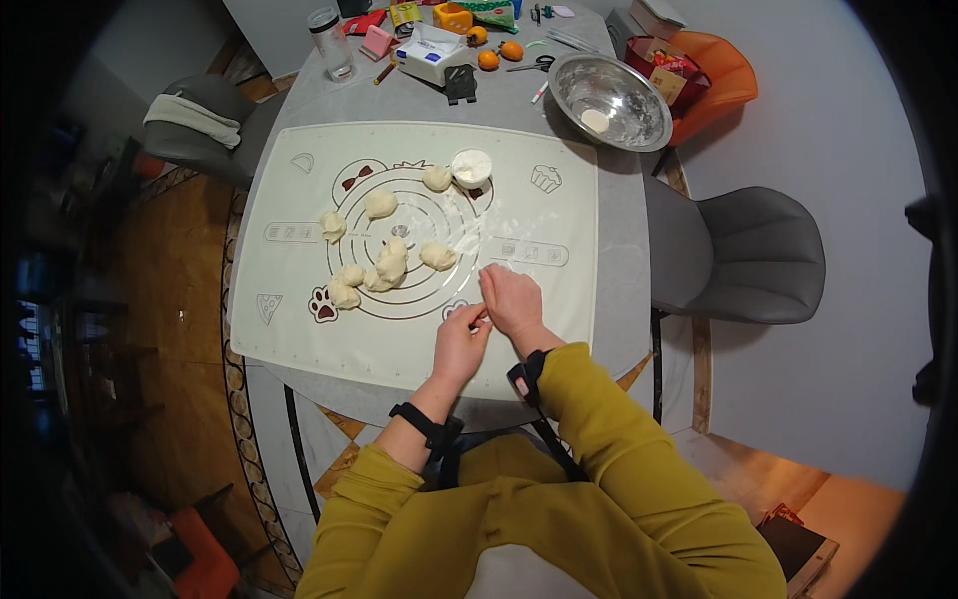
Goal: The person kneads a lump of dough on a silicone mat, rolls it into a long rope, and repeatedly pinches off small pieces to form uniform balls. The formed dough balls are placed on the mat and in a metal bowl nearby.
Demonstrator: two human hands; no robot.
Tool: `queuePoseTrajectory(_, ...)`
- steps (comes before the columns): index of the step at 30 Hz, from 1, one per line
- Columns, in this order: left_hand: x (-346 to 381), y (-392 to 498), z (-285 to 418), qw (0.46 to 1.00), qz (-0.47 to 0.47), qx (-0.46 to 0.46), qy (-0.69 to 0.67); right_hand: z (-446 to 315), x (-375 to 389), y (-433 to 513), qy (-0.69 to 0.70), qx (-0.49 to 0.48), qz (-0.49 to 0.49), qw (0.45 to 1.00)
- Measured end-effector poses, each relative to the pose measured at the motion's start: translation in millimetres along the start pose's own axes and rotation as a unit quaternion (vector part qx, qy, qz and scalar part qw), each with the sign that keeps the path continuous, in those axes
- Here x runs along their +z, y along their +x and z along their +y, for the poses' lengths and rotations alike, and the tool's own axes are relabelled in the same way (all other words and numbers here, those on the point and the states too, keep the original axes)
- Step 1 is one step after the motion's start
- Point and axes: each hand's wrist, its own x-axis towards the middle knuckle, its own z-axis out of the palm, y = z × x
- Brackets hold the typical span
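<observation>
My left hand [460, 343] and my right hand [515, 299] meet over the front right part of a pale printed kneading mat [546, 314]. The left fingers are curled and touch the right hand near its heel. My right hand is bent over with its back up, so anything under its fingers is hidden. Left of the hands lies a lump of dough [438, 256]. Further left are a heaped dough piece [391, 262] and a cluster of dough lumps [345, 288]. Single dough lumps [381, 203] also lie toward the back, one beside a small bowl of flour [471, 168].
A flour-dusted steel bowl [610, 101] stands at the table's back right, near black scissors [533, 65]. Behind the mat are a tissue pack [430, 56], orange fruits [489, 60] and a clear bottle [331, 46]. Grey chairs [756, 254] flank the table.
</observation>
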Motion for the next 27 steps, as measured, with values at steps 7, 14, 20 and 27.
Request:
queuePoseTrajectory(7,9.9,1.2,21.9,0.994,-0.084,-0.050,-0.051,18.0,-1.0,-3.2,0.540,0.260,0.044,0.799)
queuePoseTrajectory(14,10.3,-7.4,5.6,0.995,-0.092,0.028,0.034,14.4,-15.8,-15.0,0.457,0.255,-0.043,0.851)
queuePoseTrajectory(20,3.0,-6.4,-12.6,0.989,-0.080,0.079,0.100,-7.5,-7.4,-28.1,0.041,-0.024,0.024,0.999)
queuePoseTrajectory(27,-21.5,-3.4,-20.7,0.995,0.002,0.019,0.098,-15.3,0.3,-11.7,-0.069,-0.072,0.055,0.993)
